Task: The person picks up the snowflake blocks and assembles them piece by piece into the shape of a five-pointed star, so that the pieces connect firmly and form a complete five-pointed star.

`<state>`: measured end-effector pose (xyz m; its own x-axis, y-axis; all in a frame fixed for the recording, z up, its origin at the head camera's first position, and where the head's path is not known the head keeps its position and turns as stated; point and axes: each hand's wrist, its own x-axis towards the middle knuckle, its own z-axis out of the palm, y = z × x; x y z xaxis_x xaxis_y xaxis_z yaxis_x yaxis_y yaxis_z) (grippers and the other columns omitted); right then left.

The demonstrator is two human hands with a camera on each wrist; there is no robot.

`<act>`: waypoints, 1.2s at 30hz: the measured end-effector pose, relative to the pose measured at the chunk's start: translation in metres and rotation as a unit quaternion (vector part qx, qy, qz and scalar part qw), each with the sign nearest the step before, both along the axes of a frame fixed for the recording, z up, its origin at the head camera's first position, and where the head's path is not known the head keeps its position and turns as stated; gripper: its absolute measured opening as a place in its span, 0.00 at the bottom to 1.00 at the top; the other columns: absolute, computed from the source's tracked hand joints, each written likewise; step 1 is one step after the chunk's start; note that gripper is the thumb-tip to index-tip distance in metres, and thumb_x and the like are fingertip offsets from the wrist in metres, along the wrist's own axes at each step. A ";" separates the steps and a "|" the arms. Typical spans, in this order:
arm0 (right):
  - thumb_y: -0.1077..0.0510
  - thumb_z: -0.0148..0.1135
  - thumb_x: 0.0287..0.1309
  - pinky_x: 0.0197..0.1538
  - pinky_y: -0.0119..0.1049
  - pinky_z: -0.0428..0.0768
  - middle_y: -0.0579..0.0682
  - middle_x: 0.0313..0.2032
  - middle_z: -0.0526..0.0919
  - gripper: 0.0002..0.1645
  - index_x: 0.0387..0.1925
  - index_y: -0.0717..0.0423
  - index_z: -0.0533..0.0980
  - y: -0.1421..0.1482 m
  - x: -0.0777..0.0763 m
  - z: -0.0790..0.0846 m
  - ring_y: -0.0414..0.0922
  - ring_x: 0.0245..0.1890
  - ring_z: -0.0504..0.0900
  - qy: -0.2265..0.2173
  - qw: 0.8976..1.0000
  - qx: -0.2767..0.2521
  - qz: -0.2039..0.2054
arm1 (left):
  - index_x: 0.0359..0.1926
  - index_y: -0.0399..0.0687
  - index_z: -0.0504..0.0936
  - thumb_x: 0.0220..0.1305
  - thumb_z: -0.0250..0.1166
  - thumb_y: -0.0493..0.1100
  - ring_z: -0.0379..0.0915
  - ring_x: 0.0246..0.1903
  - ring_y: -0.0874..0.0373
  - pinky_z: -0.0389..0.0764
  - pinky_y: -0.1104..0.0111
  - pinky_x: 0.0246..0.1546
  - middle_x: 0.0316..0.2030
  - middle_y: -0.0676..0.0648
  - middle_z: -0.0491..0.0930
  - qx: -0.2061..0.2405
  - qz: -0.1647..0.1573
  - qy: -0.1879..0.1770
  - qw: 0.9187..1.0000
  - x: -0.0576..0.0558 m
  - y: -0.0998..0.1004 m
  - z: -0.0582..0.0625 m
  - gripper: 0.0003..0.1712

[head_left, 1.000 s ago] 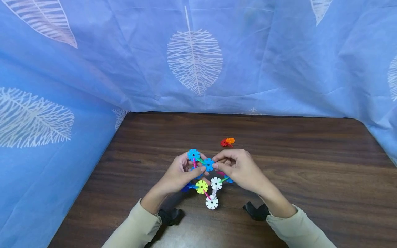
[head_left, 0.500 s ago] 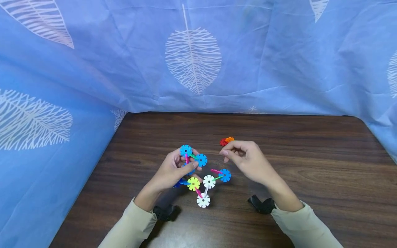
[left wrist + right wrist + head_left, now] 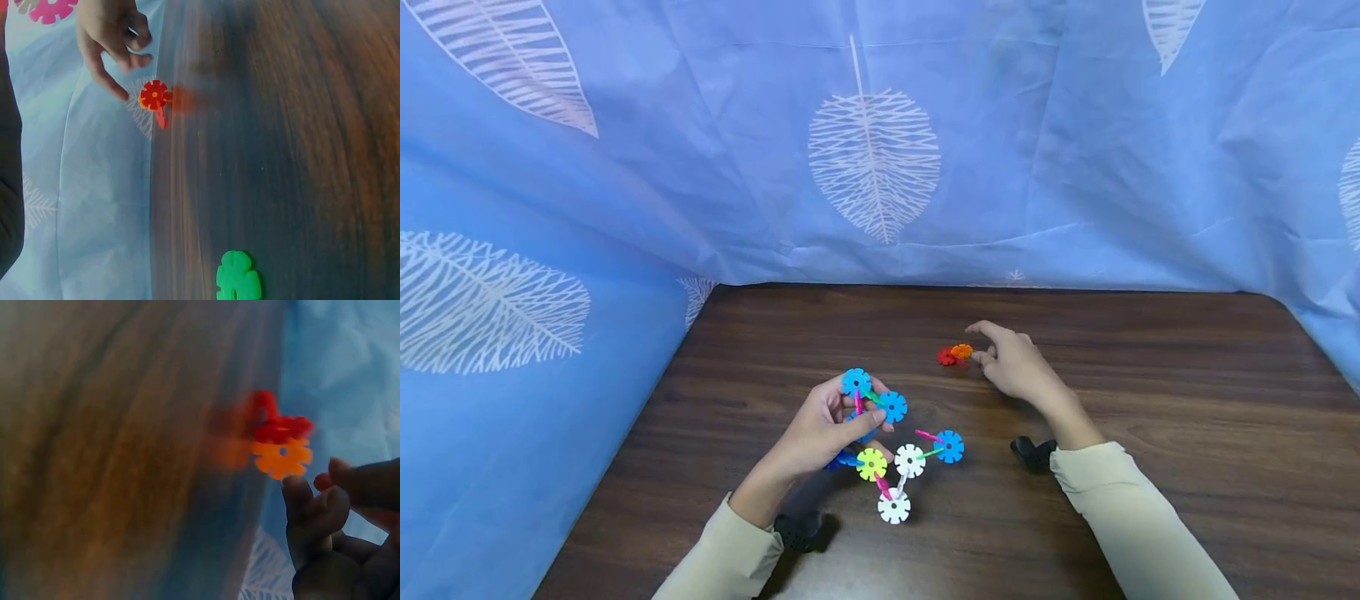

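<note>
My left hand point(image 3: 820, 429) pinches a linked chain of plastic snowflake discs, its thumb lying on a light-blue disc point(image 3: 892, 407). Another light-blue disc point(image 3: 856, 383) sits at the chain's top, joined through a green disc seen edge-on. Lower down are a yellow disc point(image 3: 872, 464), white discs point(image 3: 910, 460) and a blue disc point(image 3: 950, 447) with a pink one edge-on at the chain's end. My right hand point(image 3: 1018, 367) reaches out with forefinger extended, its fingertips right beside an orange disc point(image 3: 282, 458). Red discs point(image 3: 947, 357) lie against the orange one.
A dark wood-grain table point(image 3: 1150, 400) bears all this. Blue cloth point(image 3: 1075, 167) with white leaf prints hangs behind its far edge and along the left side. A green disc point(image 3: 239, 275) shows low in the left wrist view.
My right hand has let go of the light-blue disc and moved away to the orange and red discs, its fingers spreading. My left hand keeps holding the chain, shifted slightly left.
</note>
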<state>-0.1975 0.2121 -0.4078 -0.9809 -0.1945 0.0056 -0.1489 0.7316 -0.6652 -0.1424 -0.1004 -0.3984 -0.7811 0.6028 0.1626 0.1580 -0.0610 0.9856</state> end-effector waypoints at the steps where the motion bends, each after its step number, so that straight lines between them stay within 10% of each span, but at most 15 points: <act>1: 0.71 0.54 0.69 0.26 0.36 0.69 0.57 0.33 0.85 0.25 0.66 0.62 0.73 -0.003 -0.004 -0.002 0.43 0.20 0.69 -0.003 1.000 0.012 0.004 | 0.57 0.31 0.76 0.71 0.63 0.30 0.88 0.40 0.51 0.87 0.51 0.45 0.39 0.29 0.85 0.000 0.002 0.002 1.000 0.000 0.000 -0.001 0.15; 8: 0.70 0.63 0.65 0.28 0.37 0.69 0.51 0.27 0.79 0.06 0.41 0.62 0.82 -0.013 -0.011 -0.010 0.44 0.22 0.69 0.032 0.998 0.048 0.012 | 0.56 0.31 0.76 0.71 0.64 0.31 0.85 0.41 0.38 0.86 0.50 0.47 0.39 0.29 0.84 0.017 -0.012 -0.010 1.000 -0.001 0.003 -0.004 0.15; 17: 0.70 0.62 0.63 0.21 0.30 0.73 0.53 0.26 0.85 0.03 0.34 0.63 0.76 -0.042 0.039 0.015 0.52 0.22 0.83 0.023 0.982 -0.175 0.068 | 0.58 0.31 0.78 0.71 0.64 0.30 0.85 0.47 0.49 0.86 0.61 0.49 0.53 0.35 0.82 0.017 -0.024 -0.007 1.000 -0.001 0.008 -0.008 0.16; 24: 0.71 0.63 0.63 0.24 0.29 0.76 0.49 0.27 0.87 0.07 0.31 0.59 0.77 -0.059 0.065 0.035 0.48 0.24 0.84 0.037 0.974 -0.203 0.096 | 0.65 0.28 0.73 0.74 0.61 0.31 0.88 0.37 0.45 0.87 0.49 0.45 0.54 0.31 0.82 0.067 -0.077 -0.085 0.991 0.001 0.013 -0.006 0.21; 31: 0.68 0.63 0.67 0.32 0.30 0.79 0.52 0.33 0.81 0.08 0.47 0.60 0.78 -0.042 0.061 0.044 0.48 0.30 0.79 -0.003 0.959 -0.214 0.188 | 0.64 0.29 0.74 0.73 0.63 0.34 0.89 0.34 0.50 0.87 0.54 0.45 0.46 0.41 0.86 0.080 -0.074 -0.136 0.985 0.004 0.012 -0.001 0.22; 36: 0.66 0.65 0.68 0.51 0.38 0.84 0.61 0.50 0.80 0.32 0.70 0.63 0.65 -0.033 0.055 0.043 0.58 0.48 0.81 -0.063 0.919 -0.302 0.244 | 0.64 0.27 0.73 0.73 0.64 0.34 0.89 0.33 0.50 0.87 0.56 0.45 0.44 0.44 0.86 0.093 -0.093 -0.139 0.982 0.006 0.012 0.001 0.23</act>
